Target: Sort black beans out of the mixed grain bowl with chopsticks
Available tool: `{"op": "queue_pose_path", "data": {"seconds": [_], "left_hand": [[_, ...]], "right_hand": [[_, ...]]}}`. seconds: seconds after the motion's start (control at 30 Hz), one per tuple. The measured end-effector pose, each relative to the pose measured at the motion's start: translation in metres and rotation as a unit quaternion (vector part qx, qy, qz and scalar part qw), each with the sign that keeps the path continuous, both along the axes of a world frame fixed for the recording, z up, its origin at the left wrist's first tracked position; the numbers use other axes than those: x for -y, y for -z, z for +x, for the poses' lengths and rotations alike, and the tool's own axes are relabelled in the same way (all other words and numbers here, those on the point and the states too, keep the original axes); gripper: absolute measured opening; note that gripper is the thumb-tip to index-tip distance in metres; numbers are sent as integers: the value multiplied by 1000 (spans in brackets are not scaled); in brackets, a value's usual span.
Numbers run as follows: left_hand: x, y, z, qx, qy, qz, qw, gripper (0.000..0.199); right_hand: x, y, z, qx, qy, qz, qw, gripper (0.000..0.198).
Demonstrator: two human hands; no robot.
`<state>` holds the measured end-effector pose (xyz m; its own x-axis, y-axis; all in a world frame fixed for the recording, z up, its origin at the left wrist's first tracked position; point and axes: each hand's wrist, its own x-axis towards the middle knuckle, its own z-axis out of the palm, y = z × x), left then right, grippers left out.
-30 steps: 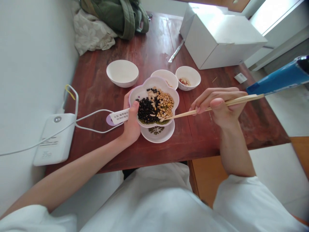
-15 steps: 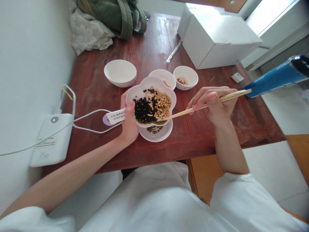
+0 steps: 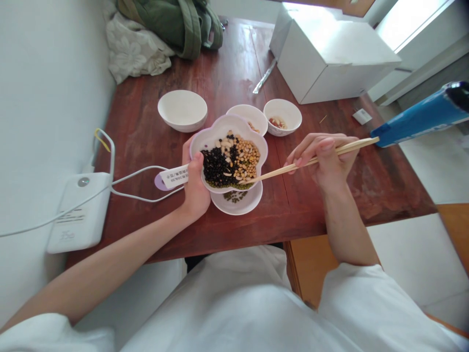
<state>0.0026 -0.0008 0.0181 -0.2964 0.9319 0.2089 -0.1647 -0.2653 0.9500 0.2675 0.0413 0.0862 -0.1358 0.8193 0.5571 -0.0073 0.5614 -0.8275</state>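
**Chopsticks at the rim of a mixed-bean dish**

Left hand [image 3: 196,183] clamped on the near-left edge of the flower dish [image 3: 212,139], thumb over the rim, fingers [image 3: 185,146] curled beneath; dish apparently lifted and tilted over a saucer [image 3: 240,206] at the bench [image 3: 146,127] front, probably so the beans slide toward the low side. Black beans [image 3: 216,166] heaped left, yellow beans [image 3: 247,156] right, pale seeds scattered between, green ones along the near rim. A few green beans lying in the saucer directly below, which fits with holding the dish above it.

Right hand [image 3: 324,156] closed round a pair of chopsticks [image 3: 311,160], thumb pressing on top, tips close together at the dish's near-right rim among the green beans; impossible to tell whether anything is pinched between the tips. Wrist raised off the bench, likely for a shallow angle into the dish.

Behind the dish, three small bowls: an empty one [image 3: 182,110] far left, a middle bowl [image 3: 252,116] partly hidden by the dish, a right bowl [image 3: 283,116] with a few reddish pieces. Further back, a white box [image 3: 330,58] and a bundle of cloth [image 3: 164,29]. A labelled cable [image 3: 146,171] running just beside the left hand to a white device [image 3: 78,210] off the bench's left edge. Nothing lying between chopsticks and bowls except the dish itself; a blue object [image 3: 421,117] jutting in from the right, clear of the hands
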Motion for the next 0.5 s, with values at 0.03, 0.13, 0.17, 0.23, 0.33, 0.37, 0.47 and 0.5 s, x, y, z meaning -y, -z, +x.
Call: {"op": "queue_pose_path", "data": {"seconds": [0.03,0.13,0.17,0.23,0.33,0.37,0.47,0.5], "left_hand": [[0,0,0,14,5,2,1000,51],[-1,1,0,26,9,0,1000,49],[-1,1,0,20,5,-3,1000,48],[-2,1,0,20,-2,-3,1000,48],[-2,1,0,45,7,11,999,42],[-2,0,0,52,11,14,999,41],[-2,0,-1,50,12,8,999,44],[-2,0,-1,46,7,2,999,47]], "right_hand": [[0,0,0,-4,-2,-4,1000,59],[0,2,-1,-18,-10,-9,1000,59],[0,3,-1,-21,-11,-8,1000,59],[0,4,-2,-23,-9,-6,1000,59],[0,4,-2,-20,0,-8,1000,59],[0,4,-3,-21,1,-8,1000,60],[0,5,-4,-29,-2,-4,1000,61],[0,5,-5,-31,-4,-3,1000,61]]}}
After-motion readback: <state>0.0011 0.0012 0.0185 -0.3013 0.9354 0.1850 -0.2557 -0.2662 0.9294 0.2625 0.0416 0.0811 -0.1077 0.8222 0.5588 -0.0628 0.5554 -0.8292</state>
